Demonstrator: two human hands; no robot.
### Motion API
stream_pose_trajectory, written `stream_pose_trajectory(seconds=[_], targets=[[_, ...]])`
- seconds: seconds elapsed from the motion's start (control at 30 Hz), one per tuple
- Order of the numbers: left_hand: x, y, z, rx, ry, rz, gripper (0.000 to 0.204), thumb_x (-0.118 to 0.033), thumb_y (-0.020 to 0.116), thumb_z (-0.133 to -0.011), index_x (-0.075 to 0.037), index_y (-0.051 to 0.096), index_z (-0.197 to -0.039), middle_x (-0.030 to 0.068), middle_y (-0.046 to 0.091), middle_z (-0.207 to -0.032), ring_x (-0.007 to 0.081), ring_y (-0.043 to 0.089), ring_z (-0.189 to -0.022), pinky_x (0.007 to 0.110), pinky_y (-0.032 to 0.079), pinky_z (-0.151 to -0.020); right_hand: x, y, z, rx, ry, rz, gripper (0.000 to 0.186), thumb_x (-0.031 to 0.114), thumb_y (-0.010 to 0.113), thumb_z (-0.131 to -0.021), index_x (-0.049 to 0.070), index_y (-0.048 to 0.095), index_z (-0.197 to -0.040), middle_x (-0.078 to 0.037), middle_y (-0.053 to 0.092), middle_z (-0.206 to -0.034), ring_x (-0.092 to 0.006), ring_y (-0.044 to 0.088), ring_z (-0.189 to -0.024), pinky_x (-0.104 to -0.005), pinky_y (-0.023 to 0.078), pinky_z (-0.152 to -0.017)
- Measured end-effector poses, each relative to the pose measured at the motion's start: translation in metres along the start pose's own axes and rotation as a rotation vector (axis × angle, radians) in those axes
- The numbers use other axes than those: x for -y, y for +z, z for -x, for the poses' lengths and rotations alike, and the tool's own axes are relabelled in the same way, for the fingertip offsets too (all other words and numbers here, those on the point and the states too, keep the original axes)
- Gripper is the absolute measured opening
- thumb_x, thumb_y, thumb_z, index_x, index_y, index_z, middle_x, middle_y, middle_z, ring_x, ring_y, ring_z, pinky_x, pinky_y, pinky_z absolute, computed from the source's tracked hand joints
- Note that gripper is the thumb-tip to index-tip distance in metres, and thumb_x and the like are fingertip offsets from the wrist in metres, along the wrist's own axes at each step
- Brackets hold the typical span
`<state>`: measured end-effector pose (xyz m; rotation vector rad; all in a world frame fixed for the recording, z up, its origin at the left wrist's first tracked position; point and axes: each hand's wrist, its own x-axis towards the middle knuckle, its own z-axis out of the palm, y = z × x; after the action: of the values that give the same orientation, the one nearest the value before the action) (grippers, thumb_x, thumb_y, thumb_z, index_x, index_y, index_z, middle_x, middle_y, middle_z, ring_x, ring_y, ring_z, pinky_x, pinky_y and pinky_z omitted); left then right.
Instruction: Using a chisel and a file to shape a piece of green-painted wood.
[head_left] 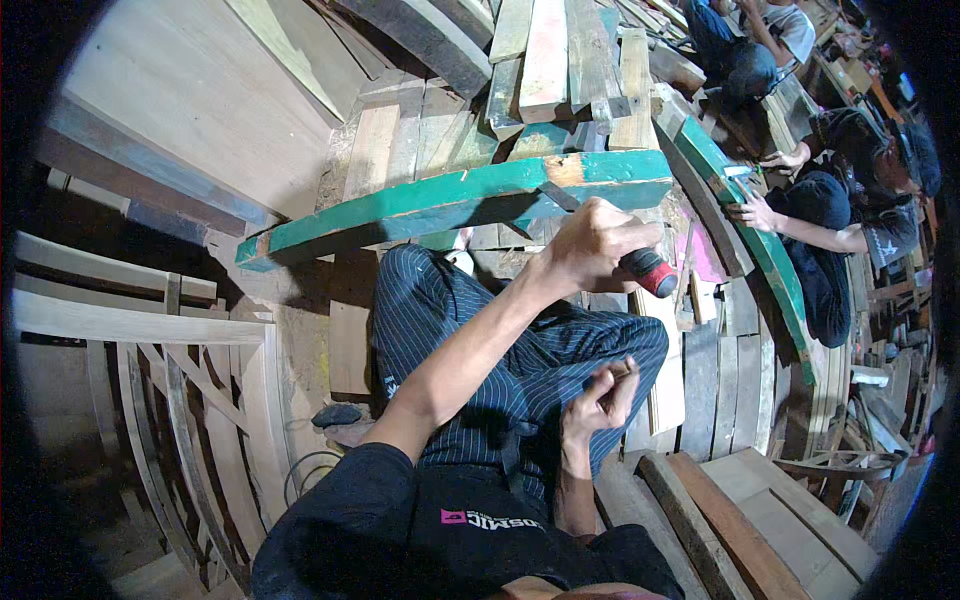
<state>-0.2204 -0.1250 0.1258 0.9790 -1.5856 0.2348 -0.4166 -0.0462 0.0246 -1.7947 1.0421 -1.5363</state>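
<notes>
My left hand (592, 245) is closed around a chisel-like tool with a black and red handle (652, 272). Its dark flat blade (556, 197) rests against the side of a curved, green-painted wooden beam (420, 205), which has bare wood patches and lies across the wood ahead of me. My right hand (602, 398) is raised over my striped trouser leg (445, 330), lower right of the left hand. Its fingers are curled and pinched on something small that I cannot make out.
Stacked boards (543, 60) lie beyond the beam. Pale panels (200, 90) and curved frames (140, 328) fill the left side. At the right, one co-worker (880, 170) grips another green beam (770, 280); another person (750, 65) sits farther back. Loose planks (700, 510) lie at lower right.
</notes>
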Motion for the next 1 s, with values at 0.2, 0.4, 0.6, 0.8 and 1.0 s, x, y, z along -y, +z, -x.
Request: stream_pose_trajectory(seconds=[0.2, 0.4, 0.6, 0.8, 1.0], targets=[[0.001, 0.001, -0.003, 0.023, -0.037, 0.021, 0.023, -0.022, 0.073, -0.064, -0.007, 0.057, -0.071, 0.0086, 0.053, -0.054, 0.0281, 0.061, -0.051, 0.038, 0.046, -0.049, -0.006, -0.001, 0.006, -0.095, 0.010, 0.010, 0.029, 0.013, 0.058, -0.096, -0.014, 0.055, -0.104, -0.011, 0.048, -0.074, -0.0195, 0.044, -0.061, -0.0335, 0.036, -0.054], [0.006, 0.009, 0.001, 0.008, -0.031, -0.052, 0.030, -0.030, 0.076, -0.066, -0.007, 0.060, -0.077, 0.0084, 0.055, -0.054, 0.0271, 0.060, -0.051, 0.038, 0.047, -0.049, -0.006, -0.007, 0.004, 0.062, 0.081, 0.073, 0.028, 0.011, 0.052, -0.100, -0.010, 0.055, -0.118, -0.005, 0.052, -0.086, -0.0095, 0.044, -0.069, -0.0224, 0.038, -0.060], [0.000, 0.008, 0.003, 0.137, -0.078, -0.095, 0.027, -0.014, 0.074, -0.058, -0.006, 0.057, -0.078, 0.0080, 0.060, -0.065, 0.0280, 0.064, -0.060, 0.037, 0.049, -0.055, -0.010, -0.002, 0.001, 0.066, 0.160, 0.016, 0.027, 0.011, 0.052, -0.098, -0.011, 0.058, -0.113, -0.009, 0.053, -0.079, -0.0124, 0.046, -0.063, -0.0275, 0.038, -0.054], [0.001, 0.010, -0.001, 0.104, -0.058, -0.059, 0.028, -0.012, 0.075, -0.057, -0.006, 0.056, -0.077, 0.0087, 0.059, -0.065, 0.0279, 0.064, -0.060, 0.037, 0.048, -0.054, -0.008, -0.003, 0.004, 0.018, 0.113, -0.222, 0.033, 0.013, 0.049, -0.101, -0.008, 0.050, -0.127, -0.005, 0.052, -0.082, -0.0090, 0.044, -0.065, -0.0237, 0.039, -0.056], [0.003, 0.014, -0.001, 0.073, -0.059, -0.080, 0.025, -0.012, 0.074, -0.058, -0.007, 0.056, -0.075, 0.0069, 0.058, -0.062, 0.0266, 0.063, -0.057, 0.037, 0.047, -0.053, -0.016, 0.000, 0.006, -0.094, 0.084, -0.218, 0.031, 0.009, 0.052, -0.099, -0.008, 0.055, -0.124, -0.002, 0.051, -0.077, -0.0067, 0.042, -0.061, -0.0206, 0.035, -0.053]])
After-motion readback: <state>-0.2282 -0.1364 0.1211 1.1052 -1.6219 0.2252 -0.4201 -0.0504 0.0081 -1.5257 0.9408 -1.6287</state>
